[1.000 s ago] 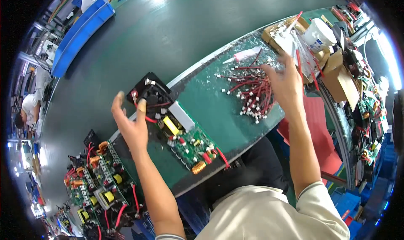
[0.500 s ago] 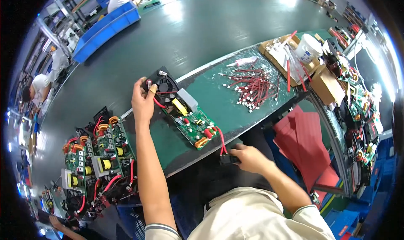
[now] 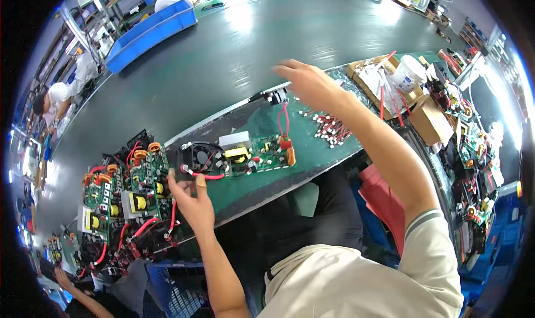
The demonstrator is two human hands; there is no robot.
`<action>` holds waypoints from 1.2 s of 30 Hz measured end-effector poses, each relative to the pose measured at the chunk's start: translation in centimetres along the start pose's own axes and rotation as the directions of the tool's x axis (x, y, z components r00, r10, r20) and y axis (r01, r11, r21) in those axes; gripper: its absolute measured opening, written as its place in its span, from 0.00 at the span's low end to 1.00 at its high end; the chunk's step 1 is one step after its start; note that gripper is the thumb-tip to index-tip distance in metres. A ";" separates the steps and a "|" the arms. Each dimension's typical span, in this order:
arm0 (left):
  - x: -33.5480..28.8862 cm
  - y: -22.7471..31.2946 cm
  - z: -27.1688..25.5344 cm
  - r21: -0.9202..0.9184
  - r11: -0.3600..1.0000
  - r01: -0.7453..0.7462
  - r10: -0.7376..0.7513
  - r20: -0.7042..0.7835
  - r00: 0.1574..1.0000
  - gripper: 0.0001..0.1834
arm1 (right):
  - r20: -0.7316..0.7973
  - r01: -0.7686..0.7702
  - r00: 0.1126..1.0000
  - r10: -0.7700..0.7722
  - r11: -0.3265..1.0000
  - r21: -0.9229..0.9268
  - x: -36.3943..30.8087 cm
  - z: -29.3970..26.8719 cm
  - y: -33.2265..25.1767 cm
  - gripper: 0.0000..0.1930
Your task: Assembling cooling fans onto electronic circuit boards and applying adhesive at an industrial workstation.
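A green circuit board (image 3: 262,153) with a black fan (image 3: 202,157), a grey metal block and a yellow transformer lies lengthwise on the green bench. At its fan end, my left hand (image 3: 192,201) grips the corner, thumb by the thick red wire (image 3: 209,177). Two thin red wires (image 3: 283,117) run from the board's right end up to a black part (image 3: 275,96) at the bench's far edge. Over and beyond that part is my right hand (image 3: 309,84), blurred, fingers stretched out to the left with nothing visible in them.
Several similar boards (image 3: 136,190) stand on the left. Red-and-black wires with white connectors (image 3: 331,129) lie on the right, partly behind my right forearm. Farther right are a cardboard tray (image 3: 356,73) and white bucket (image 3: 409,73). A blue bin (image 3: 153,36) rests on the dark surface beyond.
The board has turned from slanting to lying nearly straight across, its fan end nearer me. My right hand has moved from the near edge to the far side, leaving the black part there.
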State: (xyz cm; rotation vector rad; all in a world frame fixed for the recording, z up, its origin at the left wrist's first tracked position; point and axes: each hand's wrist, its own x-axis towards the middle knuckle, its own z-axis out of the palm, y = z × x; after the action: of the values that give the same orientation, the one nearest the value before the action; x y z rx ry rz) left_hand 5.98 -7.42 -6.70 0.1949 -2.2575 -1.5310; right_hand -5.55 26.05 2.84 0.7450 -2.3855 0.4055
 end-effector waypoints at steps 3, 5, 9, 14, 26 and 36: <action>-4.2 1.0 -0.7 -0.080 0.997 -0.001 0.003 0.030 1.000 0.37 | 0.558 -0.187 0.773 0.303 0.948 -0.255 -3.7 0.2 3.2 0.11; -7.0 0.3 -0.7 -0.092 0.994 -0.052 0.058 0.063 0.996 0.35 | 0.636 -0.161 0.692 0.341 0.932 -0.324 -5.8 0.6 4.3 0.10; -11.7 0.9 0.1 -0.094 0.987 -0.134 0.157 0.325 0.932 0.15 | 0.443 -0.228 0.842 0.307 0.948 -0.223 -9.4 0.5 5.6 0.05; -17.2 -1.5 0.0 -0.009 0.973 0.231 -0.063 0.952 0.298 0.24 | 0.292 -0.267 0.913 0.284 0.959 -0.098 -8.1 -1.4 5.5 0.05; -13.0 3.0 3.3 -0.073 0.996 0.047 0.052 0.937 0.344 0.22 | 0.004 -0.531 0.635 0.773 0.433 0.729 -7.1 -8.8 7.0 0.07; -12.4 3.6 4.5 -0.091 0.996 0.006 0.083 0.926 0.368 0.21 | 0.115 -0.359 0.576 0.809 0.123 0.925 -7.2 -8.4 7.6 0.06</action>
State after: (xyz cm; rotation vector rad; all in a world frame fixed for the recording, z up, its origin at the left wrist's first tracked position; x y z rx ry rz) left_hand 15.85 2.00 -7.94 -1.0625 -2.9205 -1.9917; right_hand -1.49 38.80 4.00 -0.1127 -1.7177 2.1287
